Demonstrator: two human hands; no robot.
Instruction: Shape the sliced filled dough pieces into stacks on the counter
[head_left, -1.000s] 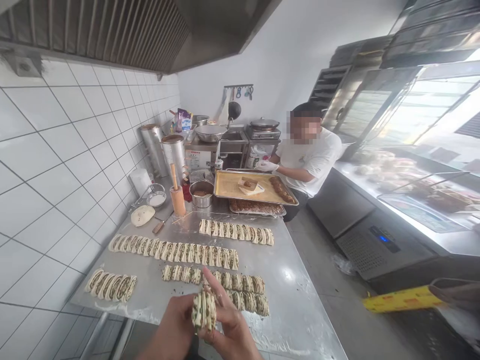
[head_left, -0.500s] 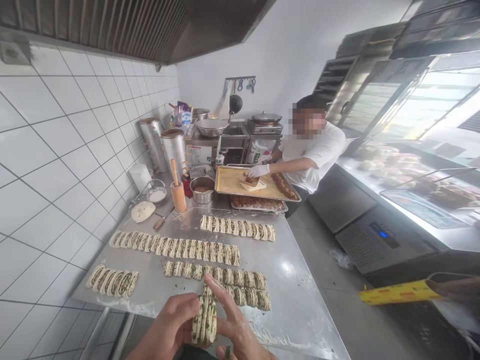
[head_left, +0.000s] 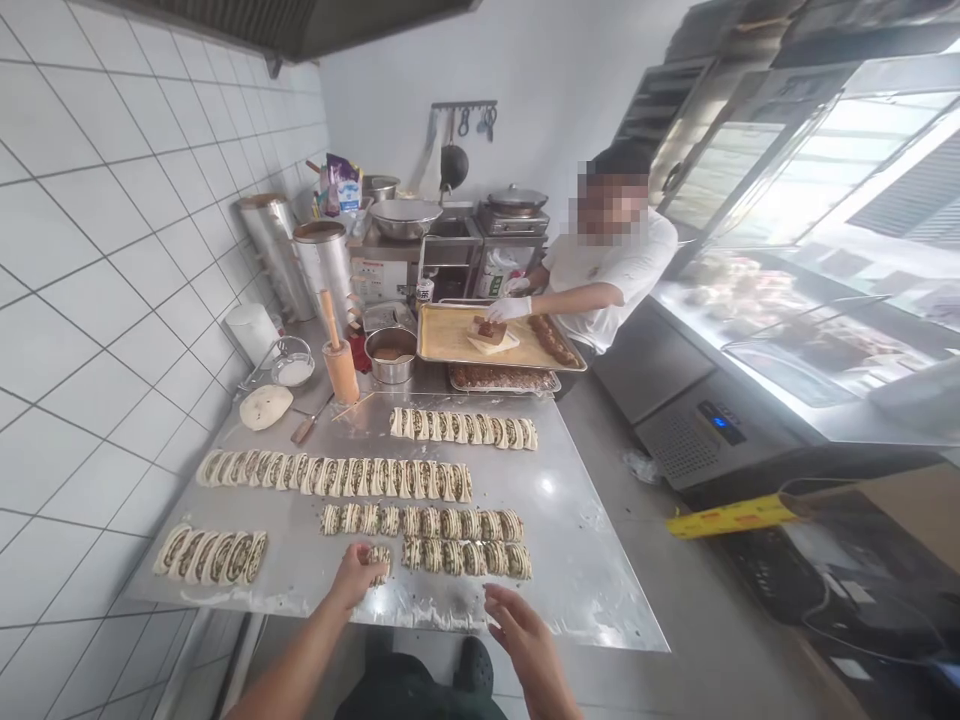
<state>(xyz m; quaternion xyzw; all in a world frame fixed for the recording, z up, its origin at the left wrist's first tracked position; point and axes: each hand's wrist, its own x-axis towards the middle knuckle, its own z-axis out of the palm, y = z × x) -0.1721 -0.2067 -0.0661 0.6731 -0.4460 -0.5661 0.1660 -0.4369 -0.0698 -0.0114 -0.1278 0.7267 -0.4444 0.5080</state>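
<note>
Dough roll (head_left: 380, 566), small and ridged, sits grasped by the left hand (head_left: 354, 580), low over the near part of the metal table (head_left: 581, 550); I can't tell whether it is touching the surface. I have the right hand (head_left: 525, 632) released, its fingers parted, over the near edge and well apart from that roll.

Just right of the grasped roll I see a short row of cut rolls (head_left: 454, 557), with a second row (head_left: 429, 523) close behind it. Beyond that I find a long sliced strip (head_left: 360, 477), a shorter strip (head_left: 211, 555) on the near left and another strip (head_left: 463, 428) farther back.

At the far left I make out a flat piece of dough (head_left: 266, 407), an upright rolling pin (head_left: 342, 372) and a metal pot (head_left: 391, 371). At the far right, a co-worker's gloved hand (head_left: 510, 308) works over a lined tray (head_left: 439, 338), above a second tray (head_left: 555, 384).
</note>
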